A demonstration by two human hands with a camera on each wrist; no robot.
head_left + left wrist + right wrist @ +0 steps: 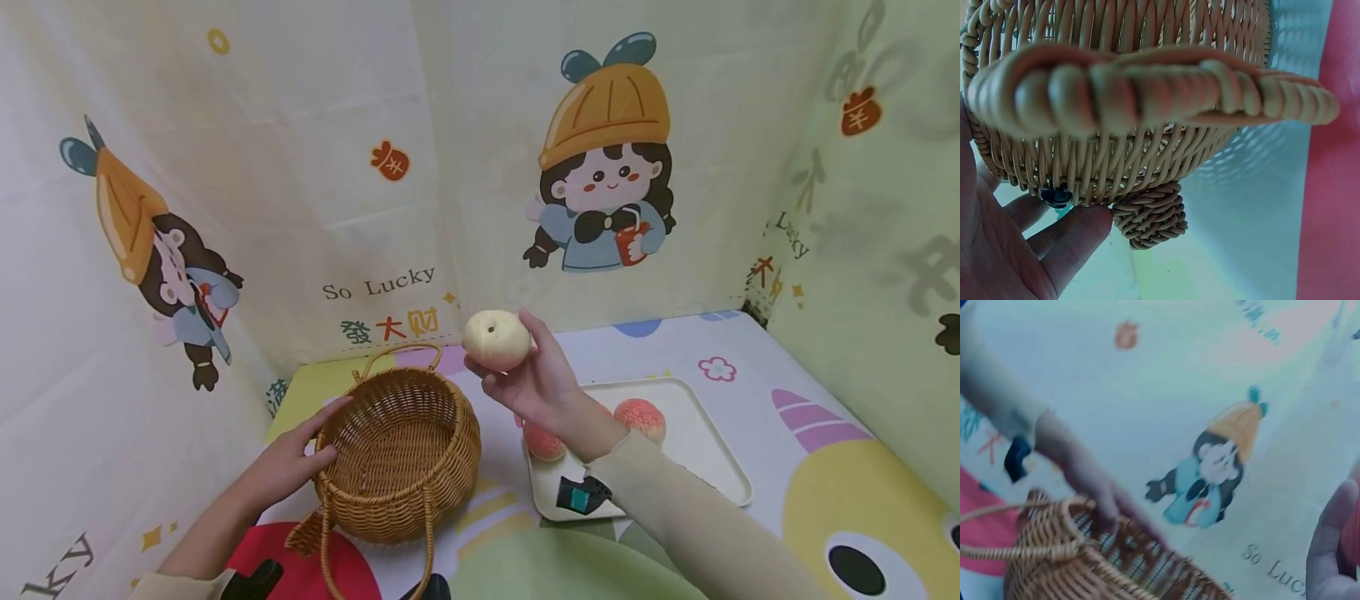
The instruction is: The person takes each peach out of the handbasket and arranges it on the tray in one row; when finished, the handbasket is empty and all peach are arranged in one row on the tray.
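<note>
With the fingertips and thumb of my right hand [543,379] I hold up a round bun [497,340], cream above with a small dark hole and pinkish below. It is raised above the table, right of and behind the basket's opening. My left hand [288,467] grips the left rim of a brown wicker basket [378,518], thumb over the edge. In the left wrist view, its fingers touch the outer weave [1141,156] beside a small woven block [1150,215]. Inside, the basket shows only its bare woven bottom. At the right wrist view's edge, only part of the right hand [1330,556] shows.
A white tray [693,442] lies to the right, with pink speckled buns [640,418] on it, partly hidden by my right forearm. One basket handle [429,542] hangs toward me, the other [397,347] stands behind. Printed cloth walls [465,167] enclose the patterned table.
</note>
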